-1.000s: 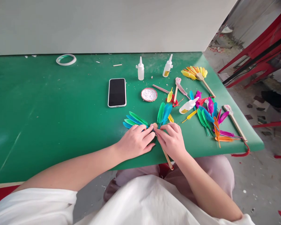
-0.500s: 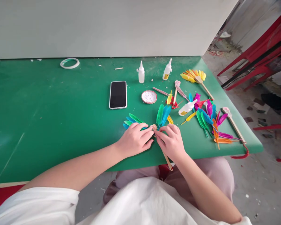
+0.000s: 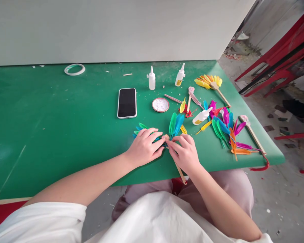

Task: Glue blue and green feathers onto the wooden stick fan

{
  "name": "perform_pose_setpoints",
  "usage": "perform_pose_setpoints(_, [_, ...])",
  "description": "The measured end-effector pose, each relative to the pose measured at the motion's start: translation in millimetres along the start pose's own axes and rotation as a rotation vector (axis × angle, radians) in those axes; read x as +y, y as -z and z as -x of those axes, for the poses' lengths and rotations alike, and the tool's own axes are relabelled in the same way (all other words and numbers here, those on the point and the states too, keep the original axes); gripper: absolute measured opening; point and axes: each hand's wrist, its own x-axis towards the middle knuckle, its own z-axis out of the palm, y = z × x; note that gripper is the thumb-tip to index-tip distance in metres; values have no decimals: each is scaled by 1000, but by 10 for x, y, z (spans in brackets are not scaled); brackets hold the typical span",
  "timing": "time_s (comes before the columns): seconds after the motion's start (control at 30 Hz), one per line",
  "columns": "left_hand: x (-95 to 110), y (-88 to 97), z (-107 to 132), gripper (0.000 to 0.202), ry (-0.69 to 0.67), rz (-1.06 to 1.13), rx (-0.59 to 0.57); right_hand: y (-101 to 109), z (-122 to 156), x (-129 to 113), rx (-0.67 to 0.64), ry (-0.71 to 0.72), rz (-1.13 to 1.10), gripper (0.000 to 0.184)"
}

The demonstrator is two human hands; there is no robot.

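Between my hands a feather fan lies at the table's near edge, with its wooden handle [image 3: 180,173] sticking out below my right hand. A green feather [image 3: 172,124] and a blue feather [image 3: 179,125] stand up from its small round head [image 3: 166,137]. My left hand [image 3: 144,146] bends over more blue and green feathers [image 3: 142,126] on the left, fingertips pressed at the head. From the right, my right hand [image 3: 184,152] pinches at the same head with thumb and fingers. Both hands partly hide the feather bases.
Glue bottles [image 3: 152,80] [image 3: 179,77] [image 3: 202,116], a phone [image 3: 127,103], a white lid [image 3: 160,105] and a tape roll [image 3: 74,69] sit on the green table [image 3: 66,135]. Loose feathers [image 3: 224,127], a yellow feather fan [image 3: 214,85] and a wooden stick [image 3: 254,136] lie at right.
My left hand has shifted slightly up over the left-hand feathers, covering more of them. My right hand stays at the fan's head.
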Motion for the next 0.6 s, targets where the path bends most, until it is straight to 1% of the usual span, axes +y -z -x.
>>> perform_pose_setpoints(0.27, [16, 6, -30, 25, -5, 21, -9, -6, -7, -3, 10, 32, 41, 19])
perform_pose_setpoints(0.6, [13, 8, -62, 26, 35, 69, -66, 4, -13, -12, 12, 34, 70, 19])
